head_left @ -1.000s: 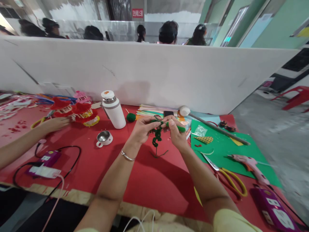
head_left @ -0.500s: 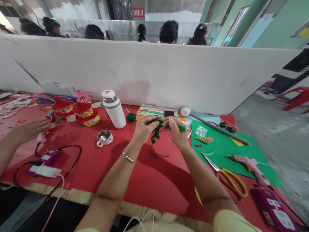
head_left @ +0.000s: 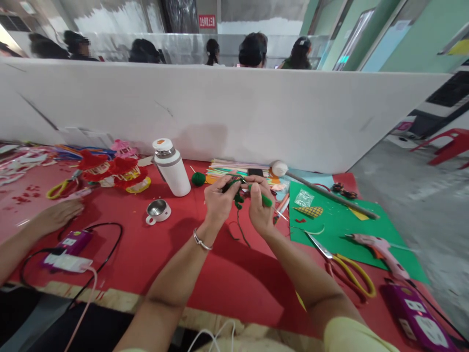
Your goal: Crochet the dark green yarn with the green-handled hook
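Note:
Above the red table (head_left: 205,274), my left hand (head_left: 217,201) pinches a dark green yarn piece (head_left: 238,199), its tail hanging down to the cloth. My right hand (head_left: 258,206) is closed round a green-handled crochet hook (head_left: 264,199), its tip at the yarn between both hands. The hands are close together, a little above the table. A small green yarn ball (head_left: 198,178) lies behind them beside a white flask (head_left: 170,167).
A metal cup (head_left: 158,210) stands left of my hands. Yellow-handled scissors (head_left: 348,274), a pink glue gun (head_left: 379,249) and green paper (head_left: 340,230) lie right. Another person's hand (head_left: 54,217) rests at left near a purple power strip (head_left: 71,243). A white partition (head_left: 220,112) backs the table.
My hands drew closer together and slightly toward me, and the dangling yarn piece is now gathered up between them. The other person's hand slid back from the red craft toward the table's near edge.

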A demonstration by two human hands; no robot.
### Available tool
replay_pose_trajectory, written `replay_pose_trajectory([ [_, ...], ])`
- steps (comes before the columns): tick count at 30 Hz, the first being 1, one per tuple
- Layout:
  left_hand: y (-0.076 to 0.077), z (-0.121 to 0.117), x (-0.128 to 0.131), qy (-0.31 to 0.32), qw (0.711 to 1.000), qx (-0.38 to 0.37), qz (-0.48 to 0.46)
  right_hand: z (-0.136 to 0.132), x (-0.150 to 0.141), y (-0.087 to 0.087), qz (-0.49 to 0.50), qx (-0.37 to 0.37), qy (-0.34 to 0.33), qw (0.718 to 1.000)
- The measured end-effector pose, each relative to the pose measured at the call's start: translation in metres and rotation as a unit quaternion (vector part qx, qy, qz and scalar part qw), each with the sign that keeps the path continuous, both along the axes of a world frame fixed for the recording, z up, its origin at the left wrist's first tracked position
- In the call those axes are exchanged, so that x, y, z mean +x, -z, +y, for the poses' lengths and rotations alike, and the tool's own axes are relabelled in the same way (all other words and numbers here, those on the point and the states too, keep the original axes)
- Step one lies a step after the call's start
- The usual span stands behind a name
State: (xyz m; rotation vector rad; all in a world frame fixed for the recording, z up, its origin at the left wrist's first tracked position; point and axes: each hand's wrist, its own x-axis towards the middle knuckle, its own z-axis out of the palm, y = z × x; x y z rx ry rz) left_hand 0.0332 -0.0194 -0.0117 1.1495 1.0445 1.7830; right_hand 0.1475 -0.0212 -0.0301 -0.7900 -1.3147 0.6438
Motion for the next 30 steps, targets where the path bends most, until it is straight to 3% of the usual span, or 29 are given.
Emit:
replay_pose_trajectory([
  [3,-0.003,0.0,0.001,0.041,0.993,-0.027,-0.103,-0.001,-0.002,0.006,-0.002,0.028,-0.001,1.0],
  [6,-0.01,0.0,-0.005,0.136,0.965,-0.115,-0.191,0.002,0.003,0.008,-0.02,0.042,-0.01,0.999],
  [10,-0.015,0.003,-0.021,0.225,0.933,-0.179,-0.217,0.008,0.016,0.004,-0.054,0.03,-0.062,0.996],
  [18,-0.018,0.007,-0.038,0.237,0.941,-0.175,-0.166,0.019,0.036,-0.008,-0.105,0.063,-0.158,0.98],
  [30,-0.027,0.004,-0.05,0.241,0.954,-0.145,-0.104,0.023,0.049,-0.025,-0.227,0.154,-0.164,0.948],
])
